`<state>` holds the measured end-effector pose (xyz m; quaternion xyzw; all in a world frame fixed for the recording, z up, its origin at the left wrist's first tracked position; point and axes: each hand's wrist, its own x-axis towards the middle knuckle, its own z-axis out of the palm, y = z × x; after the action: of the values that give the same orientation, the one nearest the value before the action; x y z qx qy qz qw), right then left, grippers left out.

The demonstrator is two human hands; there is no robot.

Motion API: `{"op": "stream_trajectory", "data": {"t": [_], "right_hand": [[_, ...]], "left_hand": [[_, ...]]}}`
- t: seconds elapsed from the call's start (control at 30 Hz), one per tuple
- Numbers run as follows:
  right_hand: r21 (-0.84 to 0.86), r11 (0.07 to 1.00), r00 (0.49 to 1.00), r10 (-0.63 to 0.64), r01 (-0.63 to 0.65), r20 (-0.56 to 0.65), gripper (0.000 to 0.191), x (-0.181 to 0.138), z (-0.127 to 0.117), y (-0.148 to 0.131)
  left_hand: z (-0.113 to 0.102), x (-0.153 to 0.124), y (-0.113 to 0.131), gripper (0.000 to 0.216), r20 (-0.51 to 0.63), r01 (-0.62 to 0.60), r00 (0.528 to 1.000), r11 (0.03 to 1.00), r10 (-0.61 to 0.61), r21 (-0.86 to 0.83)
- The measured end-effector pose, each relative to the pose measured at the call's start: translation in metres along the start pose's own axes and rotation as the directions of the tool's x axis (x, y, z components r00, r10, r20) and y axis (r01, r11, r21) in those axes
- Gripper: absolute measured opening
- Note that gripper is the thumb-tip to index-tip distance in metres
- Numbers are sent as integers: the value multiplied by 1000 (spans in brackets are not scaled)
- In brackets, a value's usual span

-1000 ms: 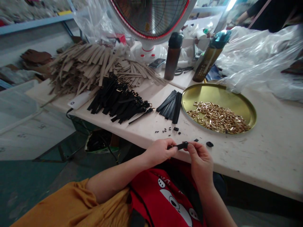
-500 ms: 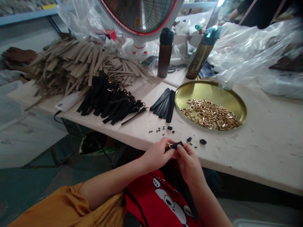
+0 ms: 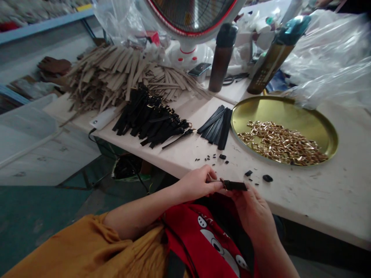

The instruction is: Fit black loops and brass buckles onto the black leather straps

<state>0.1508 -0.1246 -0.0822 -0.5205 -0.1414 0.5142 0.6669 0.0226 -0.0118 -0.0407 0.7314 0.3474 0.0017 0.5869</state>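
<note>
My left hand (image 3: 198,183) and my right hand (image 3: 252,210) meet at the table's near edge, both pinched on one short black strap (image 3: 235,185). A small gold piece shows at the strap's left end, by the left fingers. Just beyond lie a small bundle of plain black straps (image 3: 216,124) and a larger heap of black straps with gold buckles (image 3: 150,119). A round gold tray (image 3: 290,112) to the right holds a pile of gold buckles (image 3: 281,143).
A big pile of tan strips (image 3: 121,73) covers the table's far left. A fan base (image 3: 188,54), two bottles (image 3: 222,58) and clear plastic bags (image 3: 333,58) stand at the back. Small black scraps (image 3: 267,178) dot the white table (image 3: 319,200).
The strap has turned from tilted to level, and more of it now sticks out to the right over my right hand. The camera view has shifted.
</note>
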Motion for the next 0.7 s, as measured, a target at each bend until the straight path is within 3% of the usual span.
{"op": "stream_trajectory", "data": {"t": [0.2,0.37,0.5,0.7], "right_hand": [[12,967,944,247,-256,220,30,-4,5,-2],[45,947,922,298,-318,246,21,-11,6,-2],[47,968,953,235,-248,190,22,-14,4,-2],[-166,983,995,75,-84,-59,27,-11,8,3]], "left_hand": [[-1,-10,6,30,-88,-73,990,930,112,360],[0,-17,5,27,-22,-113,991,912,132,393],[-5,-25,7,23,36,-139,990,919,136,368],[-9,-29,7,25,65,-177,984,931,165,318]]}}
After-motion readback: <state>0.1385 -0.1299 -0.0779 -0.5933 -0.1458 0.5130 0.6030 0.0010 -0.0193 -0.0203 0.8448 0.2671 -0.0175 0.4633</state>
